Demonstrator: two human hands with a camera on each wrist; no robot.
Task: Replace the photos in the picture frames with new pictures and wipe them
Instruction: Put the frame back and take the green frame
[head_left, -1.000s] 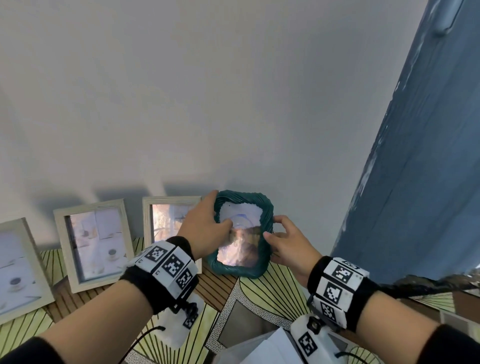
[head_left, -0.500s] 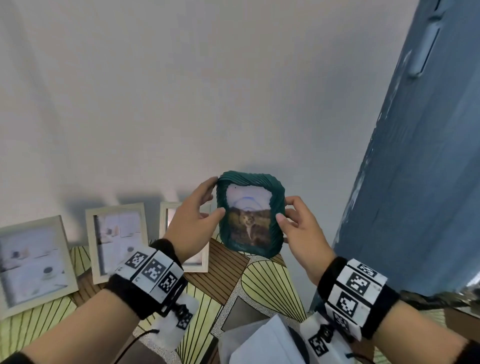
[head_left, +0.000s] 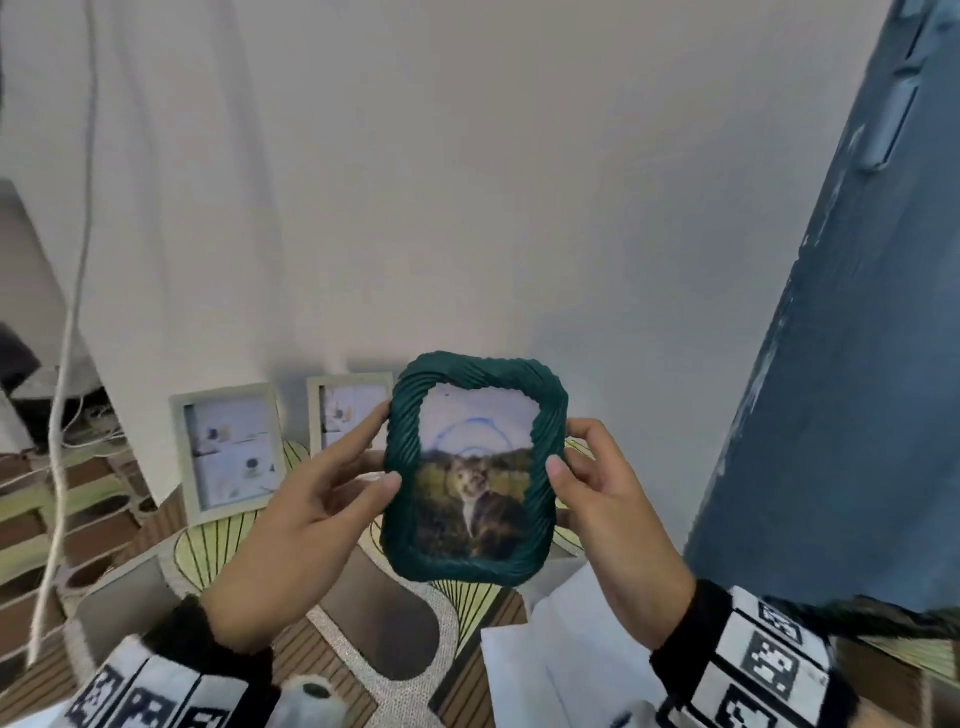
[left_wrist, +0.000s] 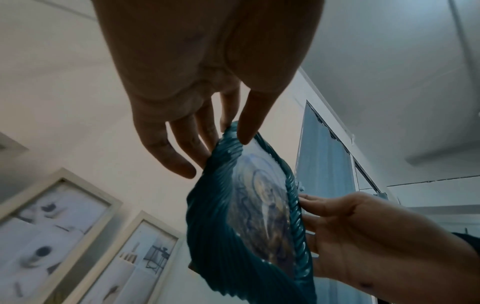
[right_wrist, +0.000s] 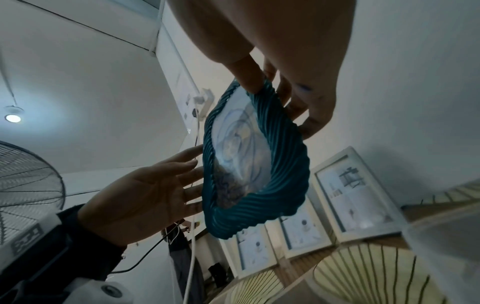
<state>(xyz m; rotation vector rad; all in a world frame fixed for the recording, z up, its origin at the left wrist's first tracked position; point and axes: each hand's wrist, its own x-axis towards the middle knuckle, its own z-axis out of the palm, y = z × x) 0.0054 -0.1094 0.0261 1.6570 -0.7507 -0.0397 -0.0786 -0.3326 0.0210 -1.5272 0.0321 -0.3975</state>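
A dark green ribbed picture frame (head_left: 470, 564) with a photo of a cat in a field is held upright in the air, its front facing me. My left hand (head_left: 358, 467) pinches its left edge, thumb on the front and fingers behind. On the opposite edge my right hand (head_left: 592, 483) grips the same way. The left wrist view shows the green frame (left_wrist: 221, 222) under the left hand (left_wrist: 207, 133), with the right hand (left_wrist: 350, 226) beyond it. In the right wrist view the frame (right_wrist: 280, 185) hangs from the right hand (right_wrist: 285, 92), and the left hand (right_wrist: 145, 197) touches its far edge.
Two white frames (head_left: 228, 452) (head_left: 348, 410) lean against the wall behind. A white cable (head_left: 62, 415) hangs at the left and a blue door (head_left: 831, 364) stands at the right. White papers (head_left: 561, 649) lie on the patterned tabletop (head_left: 374, 613) below my hands.
Both hands have lifted the green frame off the table by the wall and brought it nearer, turning it upright so its front faces me.
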